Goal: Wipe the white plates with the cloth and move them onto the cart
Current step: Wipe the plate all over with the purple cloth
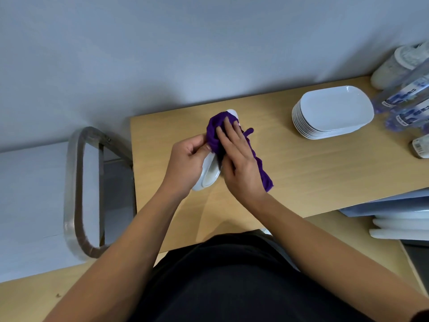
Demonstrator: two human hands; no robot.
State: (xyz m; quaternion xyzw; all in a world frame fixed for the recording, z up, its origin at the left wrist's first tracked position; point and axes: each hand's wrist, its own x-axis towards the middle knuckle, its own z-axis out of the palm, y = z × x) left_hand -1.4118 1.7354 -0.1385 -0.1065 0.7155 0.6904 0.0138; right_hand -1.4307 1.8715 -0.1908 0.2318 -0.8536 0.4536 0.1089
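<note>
You worked in soft, even, fairly bright light that cast no hard shadows. Only a pale, diffuse shadow lay on the wooden table (301, 173) under your forearms, and the white plate (210, 175) gripped in your left hand (185, 159) was shaded in its hollow. A small glint sat on top of the plate stack (334, 110). Your wide lens bowed the table's edges. The water bottles (408, 101) at the right edge were stretched and smeared, and the steel cart handle (74, 182) looked soft.

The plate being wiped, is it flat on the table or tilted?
Tilted. The left hand holds the plate on edge; the right hand presses the cloth against it.
</note>
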